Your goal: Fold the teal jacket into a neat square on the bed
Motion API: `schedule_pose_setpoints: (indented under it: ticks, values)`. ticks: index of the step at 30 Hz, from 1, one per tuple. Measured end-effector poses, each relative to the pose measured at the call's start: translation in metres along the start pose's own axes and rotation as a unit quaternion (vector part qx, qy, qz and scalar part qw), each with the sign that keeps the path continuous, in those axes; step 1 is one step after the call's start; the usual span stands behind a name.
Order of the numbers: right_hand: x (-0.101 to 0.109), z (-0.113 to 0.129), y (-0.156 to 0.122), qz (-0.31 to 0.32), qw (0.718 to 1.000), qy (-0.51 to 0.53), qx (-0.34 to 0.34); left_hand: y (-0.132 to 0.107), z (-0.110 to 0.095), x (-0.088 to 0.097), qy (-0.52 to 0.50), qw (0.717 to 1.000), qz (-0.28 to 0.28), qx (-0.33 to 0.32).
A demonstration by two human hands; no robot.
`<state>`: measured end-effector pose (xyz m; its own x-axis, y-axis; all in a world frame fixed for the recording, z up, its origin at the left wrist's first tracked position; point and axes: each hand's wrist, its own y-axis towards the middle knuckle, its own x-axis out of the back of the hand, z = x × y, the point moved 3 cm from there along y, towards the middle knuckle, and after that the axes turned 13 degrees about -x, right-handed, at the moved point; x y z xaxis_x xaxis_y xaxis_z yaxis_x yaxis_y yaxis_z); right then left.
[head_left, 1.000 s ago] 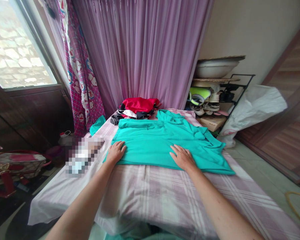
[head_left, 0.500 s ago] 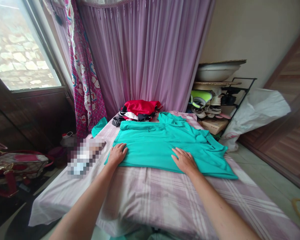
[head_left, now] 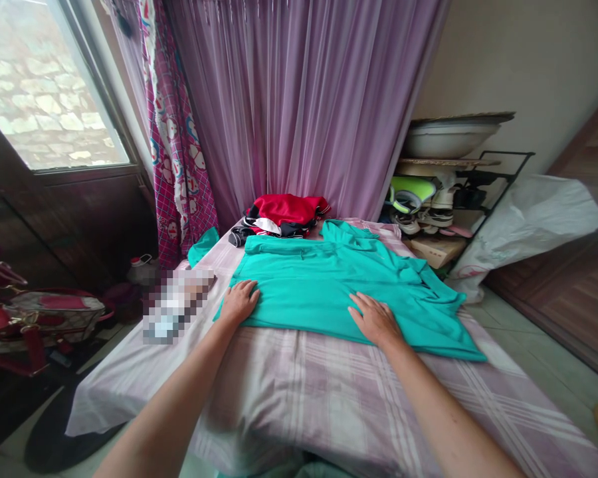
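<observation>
A teal shirt [head_left: 323, 282] lies spread out on a bed covered with a pale purple checked sheet [head_left: 329, 392]. My left hand [head_left: 239, 302] rests flat on the shirt's near left corner, fingers stretched out. My right hand [head_left: 373, 318] lies flat on the shirt's near edge further right, fingers apart. Neither hand holds anything. The shirt's right side is rumpled, with a sleeve trailing toward the bed's right edge.
A pile of red, black and white clothes [head_left: 282, 216] sits at the bed's far end against purple curtains [head_left: 303, 99]. A shoe rack [head_left: 443, 206] with a basin on top and a white bag [head_left: 523, 222] stand at the right. A window is at left.
Both hands stay flat on the teal shirt in the same places. Only the camera view has shifted slightly, so everything appears a little further right.
</observation>
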<state>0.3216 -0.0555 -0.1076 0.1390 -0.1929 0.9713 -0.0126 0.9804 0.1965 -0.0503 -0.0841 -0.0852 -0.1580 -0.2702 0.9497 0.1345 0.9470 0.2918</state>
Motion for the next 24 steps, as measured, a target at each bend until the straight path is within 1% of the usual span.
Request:
schedule_pose_setpoints:
  ticks: [6, 12, 14, 17, 19, 22, 24]
  values:
    - [0.002, 0.001, -0.001, 0.008, 1.000, -0.009, -0.005, -0.001, -0.001, -0.002, 0.017, 1.000, 0.005, -0.019]
    - [-0.001, -0.002, -0.001, -0.006, 1.000, -0.005, 0.006, -0.002, 0.006, -0.003, 0.006, 0.998, 0.025, -0.054]
    - [-0.003, -0.004, -0.001, -0.011, 1.000, -0.002, 0.009, 0.000, 0.009, 0.000, 0.004, 0.996, 0.034, -0.079]
    - [-0.007, -0.006, -0.001, -0.022, 1.000, 0.001, 0.016, 0.010, 0.015, 0.005, -0.017, 0.991, 0.055, -0.118]
    - [-0.009, -0.008, -0.002, -0.026, 0.999, 0.001, 0.020, 0.021, 0.022, 0.008, -0.046, 0.988, 0.070, -0.129]
    - [-0.010, -0.011, 0.000, -0.016, 1.000, 0.000, 0.018, 0.038, 0.036, 0.010, -0.099, 0.982, 0.088, -0.132]
    - [-0.008, -0.013, 0.005, 0.001, 1.000, -0.002, 0.013, 0.047, 0.048, 0.009, -0.152, 0.978, 0.090, -0.110]
